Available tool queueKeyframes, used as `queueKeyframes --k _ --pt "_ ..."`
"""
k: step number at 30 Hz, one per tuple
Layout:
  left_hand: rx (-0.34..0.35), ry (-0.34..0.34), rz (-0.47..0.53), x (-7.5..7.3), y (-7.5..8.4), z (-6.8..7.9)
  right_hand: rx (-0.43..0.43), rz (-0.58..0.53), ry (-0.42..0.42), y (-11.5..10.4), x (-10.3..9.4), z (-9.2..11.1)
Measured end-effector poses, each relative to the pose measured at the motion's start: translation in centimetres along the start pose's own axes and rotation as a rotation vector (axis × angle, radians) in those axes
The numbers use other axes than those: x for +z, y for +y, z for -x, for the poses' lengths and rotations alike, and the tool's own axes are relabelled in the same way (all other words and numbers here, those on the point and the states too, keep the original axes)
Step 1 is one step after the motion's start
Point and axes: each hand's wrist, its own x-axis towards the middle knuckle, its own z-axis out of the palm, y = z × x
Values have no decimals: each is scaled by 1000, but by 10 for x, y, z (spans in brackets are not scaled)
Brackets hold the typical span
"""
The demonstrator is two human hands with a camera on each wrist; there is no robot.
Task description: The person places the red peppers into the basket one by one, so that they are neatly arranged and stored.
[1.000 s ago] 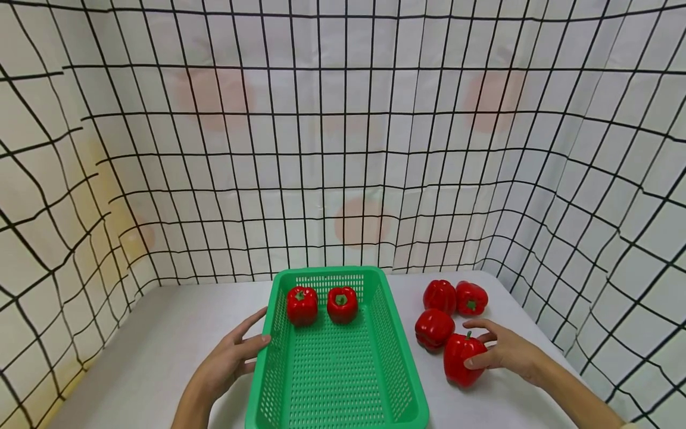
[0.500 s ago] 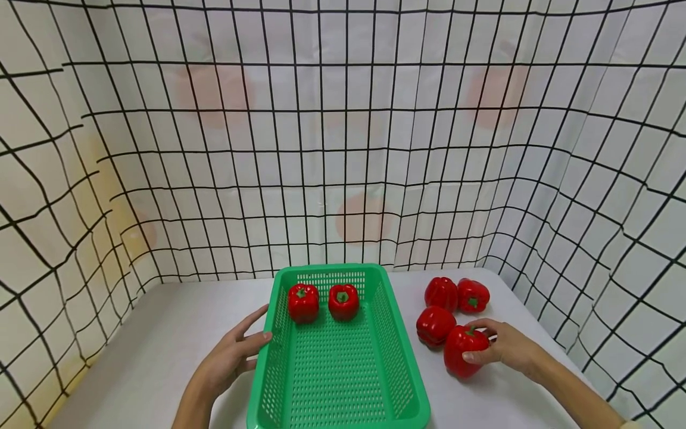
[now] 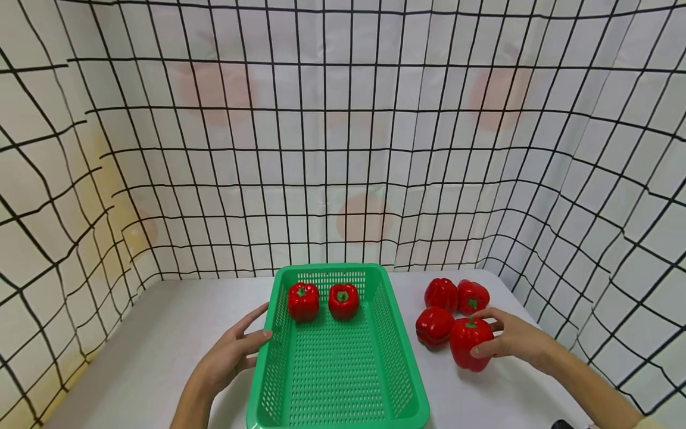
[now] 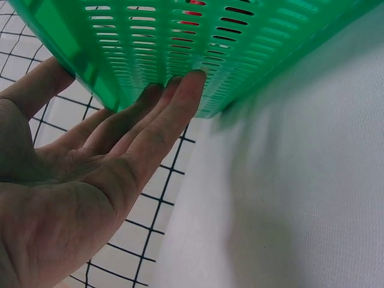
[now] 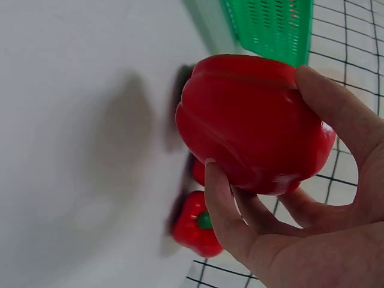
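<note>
My right hand (image 3: 511, 338) grips a red bell pepper (image 3: 468, 350) between thumb and fingers. In the right wrist view this bell pepper (image 5: 252, 120) is off the table, its shadow falling apart from it. My left hand (image 3: 230, 351) rests its fairly straight fingers (image 4: 171, 120) against the outer left wall of a green plastic basket (image 3: 258, 381), with the thumb near the rim. Inside, two red bell peppers stand upright at the far end, a left one (image 3: 303, 302) and a right one (image 3: 343, 301).
Right of the basket, three more red bell peppers lie on the white table (image 3: 161, 339): a near one (image 3: 434, 327), a far one (image 3: 440, 294) and one on its side (image 3: 473, 297). White walls with black netting (image 3: 348, 149) enclose the back and sides.
My right hand has closed its hold on the bell pepper and raised it slightly off the table, a little to the right. The left hand stays at the basket.
</note>
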Motion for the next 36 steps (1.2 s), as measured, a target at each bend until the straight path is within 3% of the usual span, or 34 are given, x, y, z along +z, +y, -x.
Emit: queueKeyframes --k 17,25,36 --pt "6 -9 2 0 -2 0 -160 66 31 -61 2 -6" --pt "15 -3 -6 -1 0 -1 -160 97 10 -95 16 -18" --pt "52 -37 -12 -2 -1 -1 -176 32 -54 -126 43 -35"
